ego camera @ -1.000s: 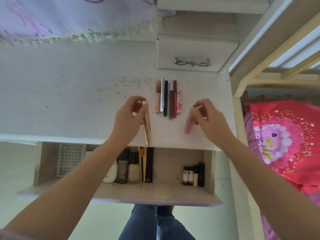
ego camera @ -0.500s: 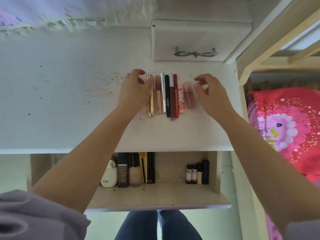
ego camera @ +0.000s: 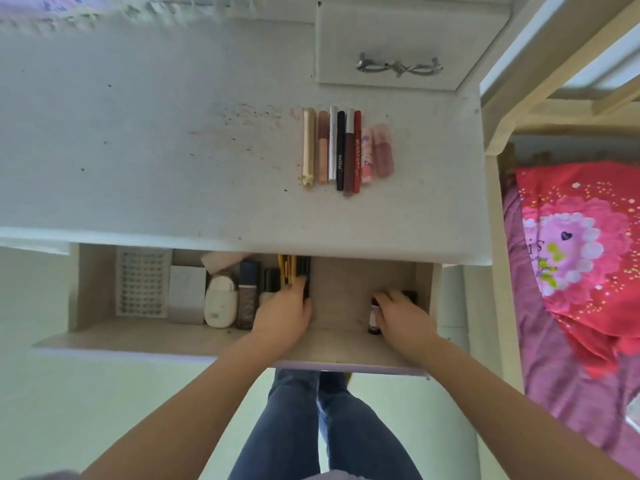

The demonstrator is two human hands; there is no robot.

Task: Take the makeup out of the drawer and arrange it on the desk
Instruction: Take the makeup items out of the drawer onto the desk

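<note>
Hands work inside the open drawer (ego camera: 86,289): the left hand (ego camera: 282,311) curls its fingers onto black and gold sticks (ego camera: 294,271), the right hand (ego camera: 401,315) covers small bottles, one dark bottle (ego camera: 374,315) showing; whether either grips, I cannot tell. At twelve o'clock, eight makeup tubes (ego camera: 346,148) lie side by side on the worktop (ego camera: 138,150), touching.

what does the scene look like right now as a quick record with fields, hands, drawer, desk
left hand: in the drawer, on the dark and gold sticks
right hand: in the drawer, over the small bottles; grip unclear
drawer: open, with a white tray, box, white case and tall dark bottle
desk: eight makeup sticks in a side-by-side row
little drawer: closed
</note>
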